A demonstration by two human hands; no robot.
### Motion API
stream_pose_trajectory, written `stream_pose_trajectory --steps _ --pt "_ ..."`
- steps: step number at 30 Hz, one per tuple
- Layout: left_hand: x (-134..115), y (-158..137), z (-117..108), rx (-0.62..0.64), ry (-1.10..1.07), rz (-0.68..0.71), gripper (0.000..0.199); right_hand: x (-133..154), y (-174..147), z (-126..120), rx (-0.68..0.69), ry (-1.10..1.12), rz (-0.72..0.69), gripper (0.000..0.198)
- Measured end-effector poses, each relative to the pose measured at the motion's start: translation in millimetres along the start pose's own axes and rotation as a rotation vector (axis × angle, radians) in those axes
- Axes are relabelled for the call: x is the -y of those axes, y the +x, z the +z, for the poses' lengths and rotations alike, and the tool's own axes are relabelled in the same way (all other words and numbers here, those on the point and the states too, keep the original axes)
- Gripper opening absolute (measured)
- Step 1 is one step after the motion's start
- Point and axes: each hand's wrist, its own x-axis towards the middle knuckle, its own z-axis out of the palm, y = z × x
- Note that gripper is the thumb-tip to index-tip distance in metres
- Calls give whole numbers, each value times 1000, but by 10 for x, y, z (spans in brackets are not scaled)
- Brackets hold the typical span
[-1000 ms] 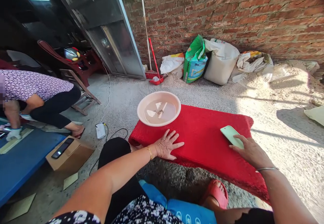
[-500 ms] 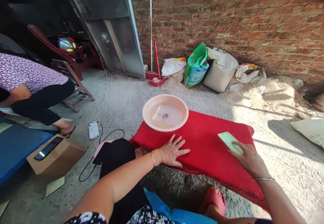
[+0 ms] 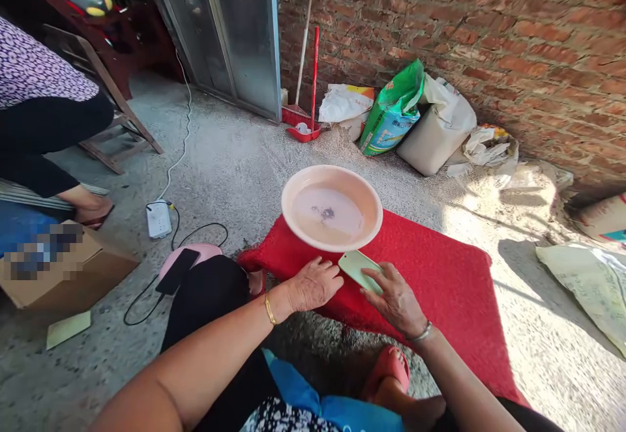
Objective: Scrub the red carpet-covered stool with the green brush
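My right hand [image 3: 398,298] holds a pale green phone case [image 3: 360,270] by its near right edge. The case has a small hole near one corner and is held low over the red cloth [image 3: 435,282], close to the basin's front rim. Just left of it is my left hand [image 3: 315,283], fingers loosely bent and slightly apart, with nothing seen in them; its palm is hidden. A pale pink basin [image 3: 288,214] stands at the cloth's far left end. Cloudy water fills its bottom, with a small dark patch in it.
By my left knee a black phone [image 3: 178,271] lies on something pink, with a cable. A white power strip [image 3: 159,219] and a cardboard box [image 3: 92,266] are on the floor. Another person [image 3: 44,67] sits at left. Filled sacks [image 3: 435,129] and a red dustpan [image 3: 304,132] line the brick wall.
My right hand has brought the phone case leftward to beside my left hand. My left hand has gone from spread flat on the cloth to loosely bent. The view has shifted.
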Motion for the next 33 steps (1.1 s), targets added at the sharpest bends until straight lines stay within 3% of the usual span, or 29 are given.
stream_pose_trajectory --steps 4,9,12,14,17,21,25,28,33 --pt "7 14 -4 3 4 11 16 -200 -38 -63 74 40 82 32" --pt "27 30 50 -16 10 17 13 -877 -510 -547 123 70 450 35" --pt "28 67 102 -37 28 27 13 -1069 -744 -743 73 5 613 41" --pt "28 104 126 -42 39 28 14 -1012 -782 -780 45 -17 595 41" --pt "29 149 145 -44 39 -3 16 -714 -668 -708 35 1 439 36" --pt "49 150 146 -36 11 -100 17 -205 -358 -438 41 17 243 32" --pt "98 110 107 -16 -14 -185 17 119 -92 -174 48 -4 171 33" --pt "128 95 56 3 -31 -219 17 90 -68 -174 101 -11 159 34" --pt "125 71 -13 22 -42 -230 19 -372 -350 -569 221 20 342 33"
